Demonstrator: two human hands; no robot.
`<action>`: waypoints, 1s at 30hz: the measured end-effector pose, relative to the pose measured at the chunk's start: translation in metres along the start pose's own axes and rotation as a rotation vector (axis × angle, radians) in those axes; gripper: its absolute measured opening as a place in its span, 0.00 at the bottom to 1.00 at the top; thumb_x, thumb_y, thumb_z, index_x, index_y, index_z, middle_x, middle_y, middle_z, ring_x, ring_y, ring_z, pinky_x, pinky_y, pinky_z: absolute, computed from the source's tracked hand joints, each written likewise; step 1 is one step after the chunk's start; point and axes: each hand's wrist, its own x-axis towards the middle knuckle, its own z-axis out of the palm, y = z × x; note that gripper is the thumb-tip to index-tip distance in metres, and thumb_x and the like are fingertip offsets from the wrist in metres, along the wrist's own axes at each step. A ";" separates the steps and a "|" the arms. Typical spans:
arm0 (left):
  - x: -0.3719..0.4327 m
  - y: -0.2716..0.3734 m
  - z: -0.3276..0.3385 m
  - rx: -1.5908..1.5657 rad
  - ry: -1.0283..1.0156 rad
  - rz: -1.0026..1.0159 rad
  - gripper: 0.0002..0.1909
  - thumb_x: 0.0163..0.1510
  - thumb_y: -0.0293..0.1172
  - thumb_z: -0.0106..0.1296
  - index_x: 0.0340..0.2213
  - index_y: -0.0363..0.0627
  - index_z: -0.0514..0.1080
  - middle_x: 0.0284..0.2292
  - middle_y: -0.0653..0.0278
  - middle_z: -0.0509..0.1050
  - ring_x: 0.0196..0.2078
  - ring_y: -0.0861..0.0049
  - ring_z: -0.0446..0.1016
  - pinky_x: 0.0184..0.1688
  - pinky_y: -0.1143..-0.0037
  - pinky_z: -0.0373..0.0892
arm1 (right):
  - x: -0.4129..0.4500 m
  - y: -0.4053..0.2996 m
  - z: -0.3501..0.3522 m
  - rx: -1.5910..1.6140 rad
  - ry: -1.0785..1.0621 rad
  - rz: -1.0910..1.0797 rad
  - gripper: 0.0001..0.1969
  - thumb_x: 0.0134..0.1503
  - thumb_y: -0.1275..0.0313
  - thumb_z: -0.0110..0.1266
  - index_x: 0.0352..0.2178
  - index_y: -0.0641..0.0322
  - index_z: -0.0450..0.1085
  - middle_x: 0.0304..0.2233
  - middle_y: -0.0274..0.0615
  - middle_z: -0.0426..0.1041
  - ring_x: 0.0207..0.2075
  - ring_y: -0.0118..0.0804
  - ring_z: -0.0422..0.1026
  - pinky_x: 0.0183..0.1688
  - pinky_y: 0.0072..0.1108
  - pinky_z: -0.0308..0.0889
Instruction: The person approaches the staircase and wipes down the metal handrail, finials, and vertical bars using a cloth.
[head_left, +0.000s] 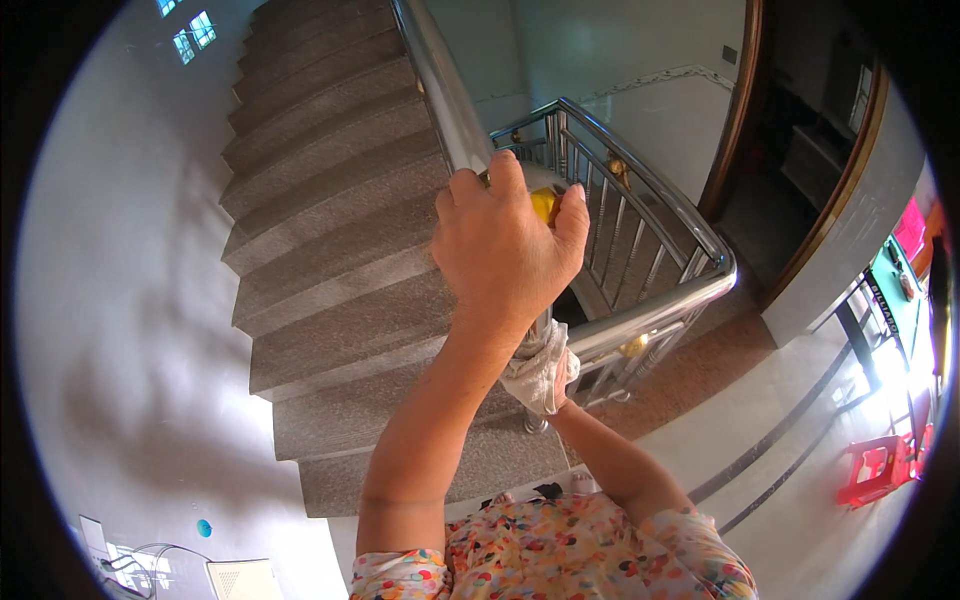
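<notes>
My left hand (510, 232) is in front of me, its fingers curled over the top of the steel newel post, thumb out to the right. Between thumb and forefinger a yellow part (543, 204) of the post top shows; the rest is hidden under the palm. The stair's steel handrail (442, 82) slopes up and away from there. Lower down, my right hand (561, 379) presses a whitish cloth (536, 375) around the post's shaft. The left forearm partly covers the post.
Stone stairs (337, 247) climb on the left beside a white wall (112, 262). A steel balustrade (660, 217) with gold ornaments bends to the right. Beyond it is a wood-framed doorway (802, 150). At the right are a red plastic stool (874, 472) and a toy billiard table (896, 277).
</notes>
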 end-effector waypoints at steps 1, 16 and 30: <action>0.000 0.000 -0.002 -0.002 0.001 -0.001 0.24 0.42 0.47 0.51 0.32 0.35 0.68 0.25 0.54 0.69 0.28 0.66 0.71 0.22 0.71 0.68 | -0.005 0.013 0.001 -0.085 -0.008 -0.027 0.27 0.29 0.62 0.59 0.33 0.63 0.62 0.28 0.45 0.64 0.33 0.46 0.63 0.33 0.33 0.61; -0.002 -0.002 -0.001 -0.011 -0.003 -0.012 0.25 0.41 0.46 0.52 0.34 0.36 0.67 0.23 0.55 0.66 0.26 0.67 0.69 0.19 0.72 0.67 | 0.087 -0.218 -0.015 1.101 -0.155 0.268 0.28 0.46 0.72 0.54 0.48 0.62 0.53 0.44 0.37 0.60 0.44 0.31 0.61 0.47 0.22 0.59; 0.000 -0.004 -0.004 -0.088 -0.071 0.030 0.23 0.46 0.46 0.46 0.34 0.35 0.67 0.24 0.57 0.67 0.28 0.68 0.69 0.23 0.73 0.67 | 0.042 -0.089 -0.022 1.173 -0.309 0.321 0.24 0.54 0.54 0.35 0.47 0.58 0.54 0.46 0.43 0.60 0.44 0.44 0.61 0.45 0.38 0.58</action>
